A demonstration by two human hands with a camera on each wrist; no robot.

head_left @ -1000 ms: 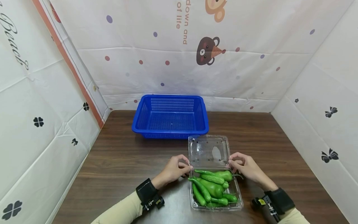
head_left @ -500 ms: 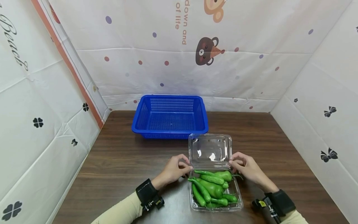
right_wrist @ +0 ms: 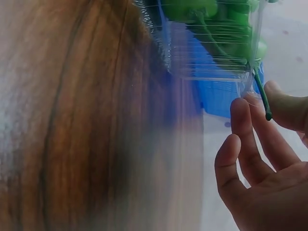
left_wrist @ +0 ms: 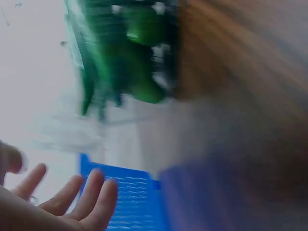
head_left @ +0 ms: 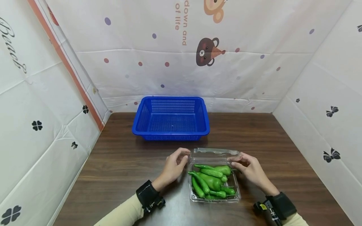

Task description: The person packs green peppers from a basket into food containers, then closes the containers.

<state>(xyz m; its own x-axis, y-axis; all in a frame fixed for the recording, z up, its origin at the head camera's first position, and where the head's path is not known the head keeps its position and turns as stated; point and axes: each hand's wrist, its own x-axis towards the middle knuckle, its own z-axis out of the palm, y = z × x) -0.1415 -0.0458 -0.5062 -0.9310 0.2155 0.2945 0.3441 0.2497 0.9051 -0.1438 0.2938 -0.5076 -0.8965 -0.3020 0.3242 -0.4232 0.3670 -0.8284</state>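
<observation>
A clear plastic clamshell box (head_left: 237, 198) holds several green peppers (head_left: 210, 182), some long and thin, some rounder. Its see-through lid (head_left: 215, 151) stands raised at the back, tilted. At the lid's left edge is my left hand (head_left: 172, 166), and the left wrist view shows its fingers (left_wrist: 89, 195) spread and relaxed with nothing between them. My right hand (head_left: 251, 169) grips the box's back right corner, thumb in front and fingers behind. Beside that thumb, in the right wrist view, a pepper stem (right_wrist: 262, 91) pokes out past the box wall.
A blue slotted plastic basket (head_left: 171, 137) stands behind the box at the back of the brown wood-grain table (head_left: 127, 157). Patterned white sheets (head_left: 135, 72) rise as walls behind and on both sides.
The lid has tilted from lying back to more upright. The box has shifted slightly away and left. My left hand has moved up and its fingers have opened away from the box's edge.
</observation>
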